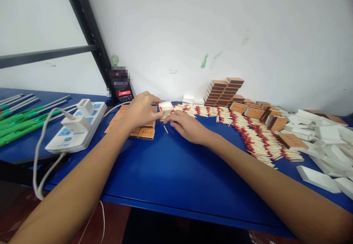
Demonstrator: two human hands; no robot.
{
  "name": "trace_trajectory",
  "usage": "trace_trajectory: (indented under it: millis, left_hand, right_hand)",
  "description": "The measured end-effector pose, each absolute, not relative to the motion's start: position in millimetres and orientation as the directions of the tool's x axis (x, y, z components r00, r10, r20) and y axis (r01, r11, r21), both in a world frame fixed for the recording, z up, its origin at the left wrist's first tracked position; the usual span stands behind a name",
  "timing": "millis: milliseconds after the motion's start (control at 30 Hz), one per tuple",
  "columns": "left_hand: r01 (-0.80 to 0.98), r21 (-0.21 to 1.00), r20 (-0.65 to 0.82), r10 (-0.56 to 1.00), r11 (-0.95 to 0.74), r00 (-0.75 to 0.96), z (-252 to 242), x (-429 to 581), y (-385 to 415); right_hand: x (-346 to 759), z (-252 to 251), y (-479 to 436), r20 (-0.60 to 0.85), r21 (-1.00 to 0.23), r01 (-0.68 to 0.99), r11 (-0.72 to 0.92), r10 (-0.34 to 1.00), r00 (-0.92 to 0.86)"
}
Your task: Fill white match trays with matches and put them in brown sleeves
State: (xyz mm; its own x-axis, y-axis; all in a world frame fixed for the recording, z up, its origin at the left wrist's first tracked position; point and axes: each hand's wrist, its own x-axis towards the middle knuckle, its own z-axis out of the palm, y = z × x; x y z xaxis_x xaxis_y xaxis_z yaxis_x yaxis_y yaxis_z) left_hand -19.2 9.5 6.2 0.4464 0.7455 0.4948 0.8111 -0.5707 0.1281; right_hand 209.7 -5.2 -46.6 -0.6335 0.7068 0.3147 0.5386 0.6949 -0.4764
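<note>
My left hand (143,108) grips the end of a small white matchbox tray (166,105) between thumb and fingers. Matches show inside the tray, which is tilted toward me. Close to its right, my right hand (187,125) has its fingers bent and drawn together at the edge of the red-tipped matches (205,111). What those fingers hold, if anything, is too small to make out. One loose match (166,129) lies on the blue table just below the right fingertips. Partly under my left hand and wrist, orange-brown matchboxes (146,133) lie side by side in stacks.
Brown matchboxes (220,92) stand stacked against the wall. White trays (331,144) are heaped at the right. A power strip (78,128) with plugs and cables, green-handled rods (30,121) and a leaning phone (121,86) are at the left. Bare blue tabletop (165,174) lies before me.
</note>
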Motion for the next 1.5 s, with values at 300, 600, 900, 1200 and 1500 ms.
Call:
trace_trajectory:
  millis: [300, 600, 900, 1200, 1500]
  left_hand:
    - [0.795, 0.126, 0.516, 0.724, -0.593, 0.458, 6, -19, 10]
    - [0.784, 0.113, 0.526, 0.706, -0.61, 0.474, 6, -21, 12]
    - [0.791, 0.133, 0.525, 0.719, -0.597, 0.454, 7, -20, 11]
    - [0.795, 0.139, 0.51, 0.731, -0.59, 0.453, 8, -19, 9]
    - [0.795, 0.131, 0.506, 0.73, -0.592, 0.46, 7, -19, 10]
  right_hand:
    - [202, -48, -2, 0.297, -0.384, 0.627, 0.678, 0.734, -0.611]
    - [202, -48, -4, 0.296, -0.363, 0.527, 0.768, 0.631, -0.717]
    - [199, -42, -12, 0.233, -0.326, 0.593, 0.736, 0.671, -0.704]
    - [194, -47, -6, 0.303, -0.245, 0.761, 0.601, 0.793, -0.529]
    - [193, -46, -6, 0.311, -0.25, 0.746, 0.617, 0.781, -0.542]
